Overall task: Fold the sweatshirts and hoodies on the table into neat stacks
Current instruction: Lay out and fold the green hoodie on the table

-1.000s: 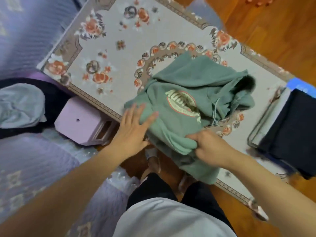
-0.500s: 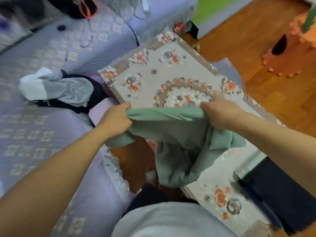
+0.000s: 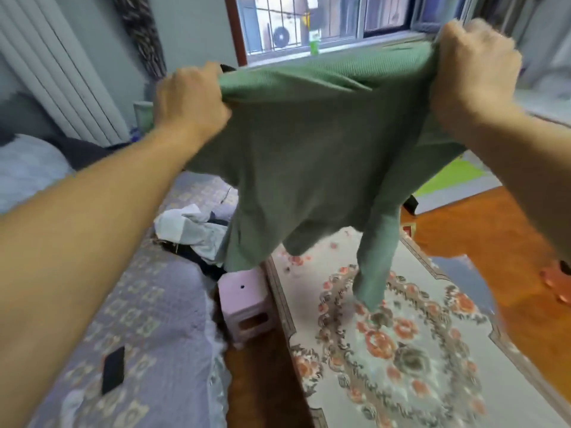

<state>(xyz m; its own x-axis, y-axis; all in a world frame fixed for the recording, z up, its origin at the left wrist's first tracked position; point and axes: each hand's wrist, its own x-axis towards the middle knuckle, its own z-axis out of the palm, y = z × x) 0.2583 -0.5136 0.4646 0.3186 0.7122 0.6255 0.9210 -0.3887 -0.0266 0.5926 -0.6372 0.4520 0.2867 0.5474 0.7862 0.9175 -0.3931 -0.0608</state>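
— In the head view, why is the green hoodie (image 3: 309, 156) up in the air?

— The left hand (image 3: 190, 100) and right hand (image 3: 472, 66), held wide apart, each clench a fistful of its top edge, likely so it hangs flat before folding.

— Where is it relative to the table (image 3: 432, 350)?

— Above it; one sleeve dangles down to the floral cloth, beside the pink stool (image 3: 247, 307).

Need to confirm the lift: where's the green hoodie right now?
In the head view the green hoodie hangs mid-frame above the floral-covered table, its top edge gripped by the left hand and the right hand, one sleeve trailing to the tabletop.
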